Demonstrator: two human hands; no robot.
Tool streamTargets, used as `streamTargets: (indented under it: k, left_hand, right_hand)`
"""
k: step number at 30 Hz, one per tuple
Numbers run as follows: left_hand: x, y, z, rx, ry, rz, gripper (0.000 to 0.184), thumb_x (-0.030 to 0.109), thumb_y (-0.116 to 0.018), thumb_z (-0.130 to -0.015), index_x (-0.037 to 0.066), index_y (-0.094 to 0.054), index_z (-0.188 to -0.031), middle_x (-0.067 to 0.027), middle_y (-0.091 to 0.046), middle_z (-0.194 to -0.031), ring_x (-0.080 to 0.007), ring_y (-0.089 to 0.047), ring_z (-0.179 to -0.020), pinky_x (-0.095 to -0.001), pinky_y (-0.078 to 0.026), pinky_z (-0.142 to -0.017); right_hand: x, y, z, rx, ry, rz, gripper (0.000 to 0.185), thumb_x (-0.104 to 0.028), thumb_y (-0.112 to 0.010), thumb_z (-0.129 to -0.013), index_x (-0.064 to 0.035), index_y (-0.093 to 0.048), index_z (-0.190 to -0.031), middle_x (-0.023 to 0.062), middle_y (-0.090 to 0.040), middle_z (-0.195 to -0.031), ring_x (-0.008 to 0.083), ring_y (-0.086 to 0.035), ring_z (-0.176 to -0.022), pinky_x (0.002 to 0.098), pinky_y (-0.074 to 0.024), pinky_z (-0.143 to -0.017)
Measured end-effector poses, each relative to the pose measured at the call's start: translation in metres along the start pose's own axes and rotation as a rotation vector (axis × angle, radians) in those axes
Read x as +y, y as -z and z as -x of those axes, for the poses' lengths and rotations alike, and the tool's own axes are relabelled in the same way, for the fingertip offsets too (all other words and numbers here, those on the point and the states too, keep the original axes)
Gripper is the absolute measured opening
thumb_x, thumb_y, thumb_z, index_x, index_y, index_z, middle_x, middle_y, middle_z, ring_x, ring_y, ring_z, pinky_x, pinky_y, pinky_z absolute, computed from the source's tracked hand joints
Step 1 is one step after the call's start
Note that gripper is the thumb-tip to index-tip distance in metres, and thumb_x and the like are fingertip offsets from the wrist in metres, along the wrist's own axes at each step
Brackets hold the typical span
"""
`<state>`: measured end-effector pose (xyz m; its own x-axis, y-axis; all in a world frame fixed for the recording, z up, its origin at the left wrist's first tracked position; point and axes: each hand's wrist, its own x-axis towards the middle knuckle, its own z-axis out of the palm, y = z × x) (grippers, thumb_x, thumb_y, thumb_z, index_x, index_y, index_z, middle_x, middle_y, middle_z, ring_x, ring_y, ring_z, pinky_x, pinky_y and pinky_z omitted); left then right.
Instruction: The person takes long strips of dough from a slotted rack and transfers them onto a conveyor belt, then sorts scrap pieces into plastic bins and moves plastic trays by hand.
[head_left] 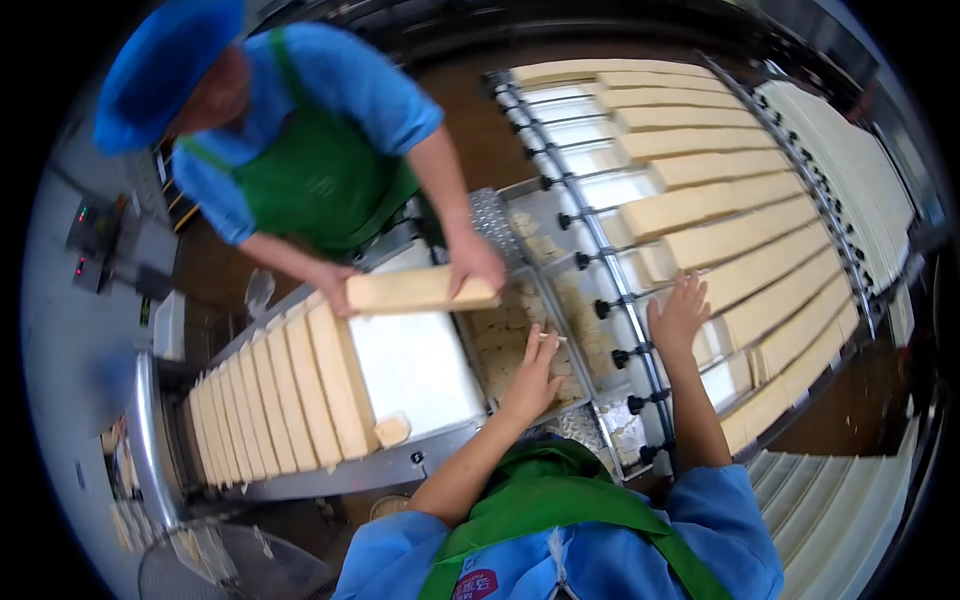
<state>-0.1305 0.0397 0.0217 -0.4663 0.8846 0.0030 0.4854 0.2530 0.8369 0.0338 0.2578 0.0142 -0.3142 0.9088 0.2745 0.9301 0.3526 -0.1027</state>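
Observation:
My left hand (pixel 530 380) is over a metal bin of pale scraps (pixel 500 345), with a thin whitish scrap (pixel 552 338) at its fingertips. My right hand (pixel 682 312) has its fingers apart, resting near the end of a long pale yellow block (pixel 750 245), like bread or cake, on the conveyor. A short cut-off piece (pixel 655 263) lies just above that hand. Several such long blocks lie side by side in lanes there. Whether the right fingertips press on a block, I cannot tell.
Opposite, a co-worker in a green apron (pixel 320 190) holds a long block (pixel 420 290) in both hands above a white belt (pixel 420 360). More blocks (pixel 290 390) stand in a row on that belt, beside a small end piece (pixel 392 430). A metal rail with black knobs (pixel 590 240) edges my conveyor.

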Motion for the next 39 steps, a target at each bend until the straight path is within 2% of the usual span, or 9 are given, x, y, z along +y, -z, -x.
streamTargets:
  k: [3, 8, 12, 15, 19, 26, 29, 33, 39]
  left_hand:
    - [-0.029, 0.032, 0.035, -0.007, -0.005, -0.038, 0.042, 0.012, -0.063, -0.085, 0.004, -0.052, -0.125, -0.0204, -0.039, -0.142, -0.0379, -0.046, -0.123, -0.0405, -0.044, -0.096]
    - [-0.095, 0.102, 0.114, 0.468, 0.150, -0.204, 0.036, 0.013, -0.060, -0.085, 0.001, -0.054, -0.119, -0.0221, -0.051, -0.116, -0.0386, -0.048, -0.110, -0.0440, -0.039, -0.097]
    - [-0.146, 0.145, 0.180, 0.699, 0.650, -0.591, 0.066, 0.028, -0.072, -0.079, -0.006, -0.042, -0.127, -0.0316, -0.040, -0.117, -0.0444, -0.041, -0.108, -0.0459, -0.037, -0.094]
    - [-0.164, 0.165, 0.209, 0.697, 0.808, -0.325, 0.076, 0.025, -0.074, -0.075, -0.010, -0.034, -0.130, -0.0340, -0.036, -0.119, -0.0451, -0.041, -0.108, -0.0460, -0.036, -0.095]
    - [-0.173, 0.163, 0.204, 0.700, 0.737, -0.103, 0.082, 0.020, -0.078, -0.071, -0.012, -0.030, -0.130, -0.0322, -0.033, -0.121, -0.0460, -0.041, -0.110, -0.0449, -0.037, -0.098]
    - [-0.175, 0.164, 0.181, 0.680, 0.639, -0.071, 0.078, 0.019, -0.078, -0.073, -0.011, -0.033, -0.129, -0.0290, -0.037, -0.121, -0.0452, -0.047, -0.108, -0.0433, -0.044, -0.093]
    - [-0.175, 0.171, 0.181, 0.536, 0.703, -0.068, 0.085, 0.029, -0.076, -0.075, -0.013, -0.028, -0.132, -0.0321, -0.038, -0.122, -0.0470, -0.048, -0.108, -0.0451, -0.045, -0.091]
    - [-0.181, 0.162, 0.179, 0.471, 0.630, -0.289, 0.093, 0.040, -0.071, -0.076, -0.015, -0.021, -0.134, -0.0322, -0.042, -0.116, -0.0477, -0.053, -0.098, -0.0501, -0.048, -0.083]
    - [-0.186, 0.162, 0.165, 0.393, 0.597, -0.274, 0.088, 0.035, -0.075, -0.070, -0.012, -0.029, -0.128, -0.0302, -0.045, -0.106, -0.0470, -0.054, -0.090, -0.0526, -0.048, -0.078]
  right_hand:
    - [-0.034, 0.010, 0.023, 0.002, 0.142, -0.154, 0.068, -0.028, -0.060, -0.082, -0.0031, -0.034, -0.140, 0.0236, -0.028, -0.147, 0.0438, -0.020, -0.137, 0.0594, -0.0190, -0.106]
    - [-0.114, -0.016, 0.066, -0.072, 0.402, -0.283, 0.055, -0.025, -0.061, -0.081, -0.0037, -0.047, -0.130, 0.0217, -0.032, -0.144, 0.0431, -0.023, -0.135, 0.0571, -0.0203, -0.105]
    - [-0.210, -0.023, 0.095, -0.210, 0.601, -0.363, 0.045, -0.024, -0.061, -0.080, -0.0034, -0.055, -0.119, 0.0207, -0.033, -0.144, 0.0425, -0.025, -0.134, 0.0549, -0.0213, -0.106]
    - [-0.288, -0.041, 0.112, -0.335, 0.711, -0.387, 0.051, -0.026, -0.062, -0.081, -0.0025, -0.051, -0.126, 0.0203, -0.031, -0.145, 0.0410, -0.024, -0.135, 0.0535, -0.0206, -0.107]
    - [-0.394, -0.065, 0.127, -0.481, 0.732, -0.340, 0.073, -0.040, -0.059, -0.085, 0.0005, -0.033, -0.140, 0.0202, -0.026, -0.149, 0.0370, -0.021, -0.138, 0.0499, -0.0190, -0.110]
    - [-0.535, -0.062, 0.127, -0.477, 0.820, -0.239, 0.068, -0.052, -0.044, -0.092, -0.0133, -0.031, -0.146, 0.0180, -0.018, -0.154, 0.0351, -0.025, -0.137, 0.0458, -0.0262, -0.107]
    - [-0.564, -0.064, 0.123, -0.488, 0.847, -0.226, 0.061, -0.054, -0.043, -0.092, -0.0223, -0.035, -0.143, 0.0169, -0.014, -0.155, 0.0335, -0.030, -0.135, 0.0429, -0.0325, -0.103]
    - [-0.573, -0.060, 0.114, -0.556, 0.783, -0.109, 0.069, -0.053, -0.054, -0.084, -0.0136, -0.037, -0.138, 0.0219, -0.028, -0.144, 0.0378, -0.045, -0.121, 0.0422, -0.0436, -0.095]
    - [-0.498, -0.051, 0.073, -0.640, 0.378, -0.076, 0.081, -0.050, -0.063, -0.074, -0.0070, -0.035, -0.136, 0.0214, -0.021, -0.146, 0.0380, -0.036, -0.127, 0.0517, -0.0426, -0.094]
